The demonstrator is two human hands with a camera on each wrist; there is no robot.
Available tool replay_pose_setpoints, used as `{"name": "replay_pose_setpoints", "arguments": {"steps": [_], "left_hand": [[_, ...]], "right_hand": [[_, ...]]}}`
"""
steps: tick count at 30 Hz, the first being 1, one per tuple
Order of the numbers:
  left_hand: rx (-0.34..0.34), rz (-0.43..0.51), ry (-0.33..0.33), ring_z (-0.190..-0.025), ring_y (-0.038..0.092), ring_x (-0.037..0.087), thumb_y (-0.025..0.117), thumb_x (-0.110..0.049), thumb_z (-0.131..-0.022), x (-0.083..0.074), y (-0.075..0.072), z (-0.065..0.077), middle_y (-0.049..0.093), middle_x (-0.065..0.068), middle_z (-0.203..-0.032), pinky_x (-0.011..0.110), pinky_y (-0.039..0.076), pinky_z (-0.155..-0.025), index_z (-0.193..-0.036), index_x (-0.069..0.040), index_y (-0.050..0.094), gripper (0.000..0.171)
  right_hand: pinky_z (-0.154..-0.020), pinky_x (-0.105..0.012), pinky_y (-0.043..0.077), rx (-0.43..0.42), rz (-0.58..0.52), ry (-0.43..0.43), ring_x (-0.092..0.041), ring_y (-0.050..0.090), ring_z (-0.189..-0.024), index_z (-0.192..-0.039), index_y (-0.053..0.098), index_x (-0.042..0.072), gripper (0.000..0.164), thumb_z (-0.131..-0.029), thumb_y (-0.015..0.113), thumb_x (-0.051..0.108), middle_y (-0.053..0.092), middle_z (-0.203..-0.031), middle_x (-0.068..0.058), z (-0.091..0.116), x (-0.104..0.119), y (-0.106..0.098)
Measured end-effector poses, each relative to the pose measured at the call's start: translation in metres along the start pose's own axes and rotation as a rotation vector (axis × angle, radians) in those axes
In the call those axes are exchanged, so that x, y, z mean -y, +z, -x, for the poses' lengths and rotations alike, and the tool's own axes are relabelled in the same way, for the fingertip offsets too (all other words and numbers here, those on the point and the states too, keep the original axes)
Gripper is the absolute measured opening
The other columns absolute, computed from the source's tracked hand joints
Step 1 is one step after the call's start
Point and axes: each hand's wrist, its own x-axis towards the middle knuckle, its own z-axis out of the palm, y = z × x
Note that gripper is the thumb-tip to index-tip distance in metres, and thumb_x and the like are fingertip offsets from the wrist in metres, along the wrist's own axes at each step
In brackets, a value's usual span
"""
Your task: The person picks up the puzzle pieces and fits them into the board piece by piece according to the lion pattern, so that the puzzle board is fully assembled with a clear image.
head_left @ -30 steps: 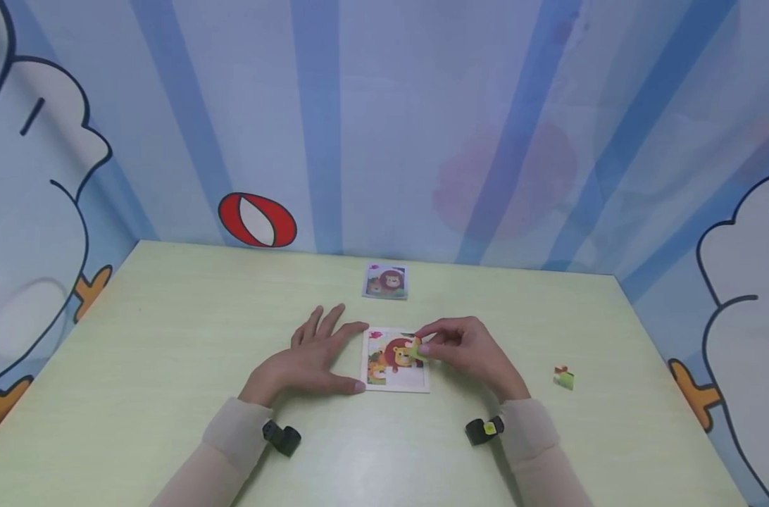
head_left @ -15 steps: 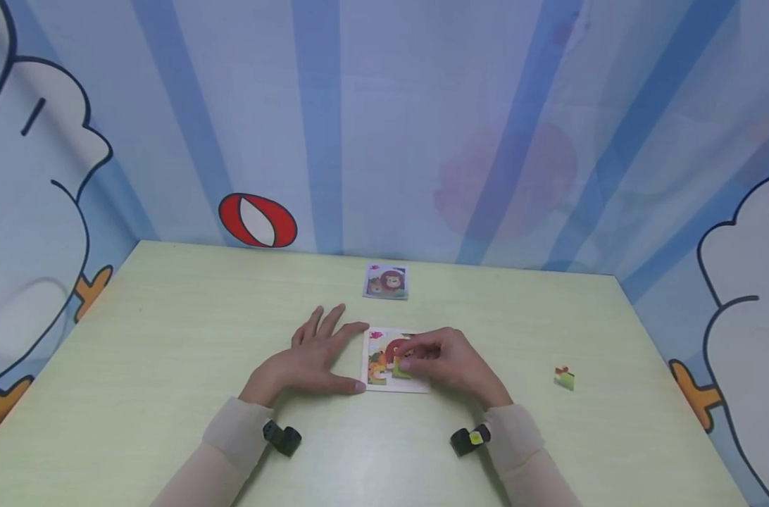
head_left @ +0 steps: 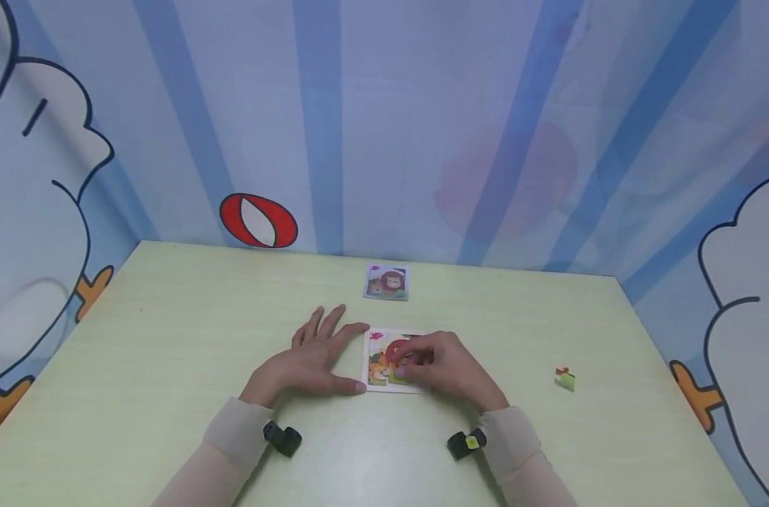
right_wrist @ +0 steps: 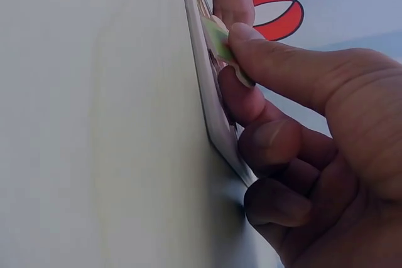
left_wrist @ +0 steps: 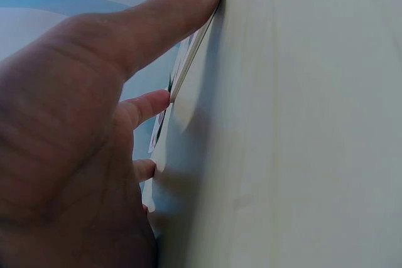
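Observation:
A square puzzle board (head_left: pixel 384 389) with a white border and a lion picture lies on the table in front of me. My left hand (head_left: pixel 308 360) rests flat beside it, fingers spread, with thumb and index fingertips at its left edge. Over the board's lower right part, my right hand (head_left: pixel 453 367) pinches a puzzle piece. In the right wrist view this piece (right_wrist: pixel 218 41) shows green, tilted between thumb and index finger, close over the board. The right fingers hide the board's right side in the head view.
A loose puzzle piece (head_left: pixel 565 379), green and reddish, lies on the table to the right. Behind the board is a card (head_left: pixel 386 283) with a lion picture. A printed blue curtain (head_left: pixel 384 127) stands along the table's back edge.
My right hand has moved left with the puzzle piece, from the board's right edge to over its lower middle, then settled slightly lower. My left hand has stayed in place.

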Motion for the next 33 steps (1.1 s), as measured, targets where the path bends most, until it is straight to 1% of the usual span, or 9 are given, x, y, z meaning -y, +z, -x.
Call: {"name": "replay_pose_setpoints", "arguments": {"steps": [3, 8, 15, 22, 33], "left_hand": [[0.0, 0.002, -0.001, -0.167, -0.01, 0.052, 0.081, -0.06, -0.087, 0.0, 0.0, 0.0, -0.001, 0.015, -0.183, 0.079, 0.003, -0.13, -0.168, -0.031, 0.032, 0.099], [0.0, -0.003, -0.005, -0.167, -0.01, 0.052, 0.08, -0.061, -0.087, 0.001, 0.001, 0.0, -0.001, 0.015, -0.183, 0.079, 0.003, -0.13, -0.168, -0.031, 0.032, 0.099], [0.0, 0.0, -0.007, -0.167, -0.01, 0.051, 0.081, -0.06, -0.087, -0.001, -0.001, 0.002, -0.001, 0.014, -0.184, 0.078, 0.003, -0.13, -0.168, -0.031, 0.032, 0.099], [0.001, 0.0, -0.007, -0.167, -0.009, 0.051, 0.081, -0.059, -0.087, -0.002, -0.001, 0.002, 0.0, 0.014, -0.184, 0.077, 0.003, -0.131, -0.168, -0.032, 0.032, 0.098], [0.009, -0.008, -0.017, -0.168, -0.011, 0.05, 0.08, -0.061, -0.087, 0.0, 0.0, 0.0, -0.001, 0.012, -0.184, 0.076, 0.002, -0.132, -0.169, -0.034, 0.031, 0.099]], "right_hand": [[-0.063, -0.02, 0.046, 0.004, 0.007, -0.04, -0.009, 0.057, -0.073, -0.105, 0.084, 0.024, 0.014, -0.091, 0.087, 0.022, 0.076, -0.093, 0.004, 0.0, 0.001, 0.002], [-0.063, -0.02, 0.047, 0.0, 0.05, -0.085, -0.007, 0.056, -0.071, -0.103, 0.083, 0.022, 0.012, -0.091, 0.087, 0.02, 0.076, -0.089, 0.005, -0.001, 0.004, 0.005], [-0.063, -0.019, 0.046, 0.005, 0.112, -0.093, -0.006, 0.054, -0.071, -0.104, 0.083, 0.022, 0.013, -0.091, 0.086, 0.018, 0.071, -0.084, 0.008, 0.0, 0.011, 0.005], [-0.062, -0.019, 0.045, 0.002, 0.148, -0.118, -0.004, 0.052, -0.07, -0.103, 0.083, 0.021, 0.014, -0.09, 0.087, 0.017, 0.069, -0.081, 0.009, 0.001, 0.011, 0.006], [-0.064, -0.02, 0.045, 0.002, 0.185, -0.115, -0.005, 0.053, -0.072, -0.103, 0.081, 0.022, 0.014, -0.091, 0.087, 0.019, 0.067, -0.083, 0.01, -0.001, 0.009, 0.007]]}}
